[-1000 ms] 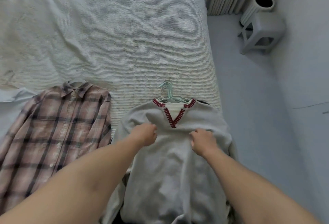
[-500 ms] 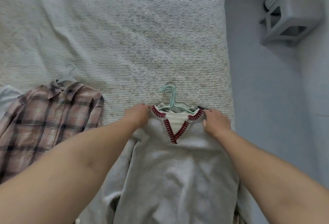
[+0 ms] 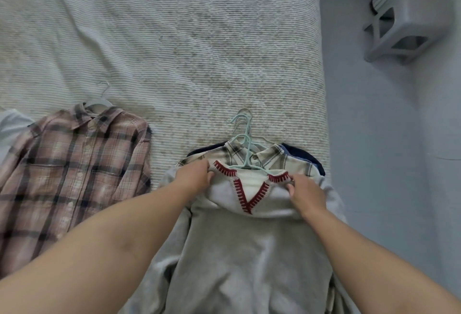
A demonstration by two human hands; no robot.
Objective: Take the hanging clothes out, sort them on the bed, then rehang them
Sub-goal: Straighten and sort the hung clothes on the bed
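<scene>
Our left hand (image 3: 197, 179) and right hand (image 3: 305, 192) pinch the grey sweater (image 3: 244, 259) at its red-trimmed neckline, near the bed's (image 3: 174, 39) right edge. Beneath it: a checked shirt (image 3: 287, 164), teal hangers (image 3: 245, 139), perhaps something navy. Pink plaid shirt (image 3: 72, 171) lies left; stool (image 3: 409, 22) on the floor.

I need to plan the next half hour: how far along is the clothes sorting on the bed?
Early. Done: the pink plaid shirt lies alone on the bed, on its hanger. In hand: the left hand and right hand grip the grey sweater at its collar, atop a pile. Left: a pale plaid shirt and dark garments beneath, then rehanging everything.
</scene>
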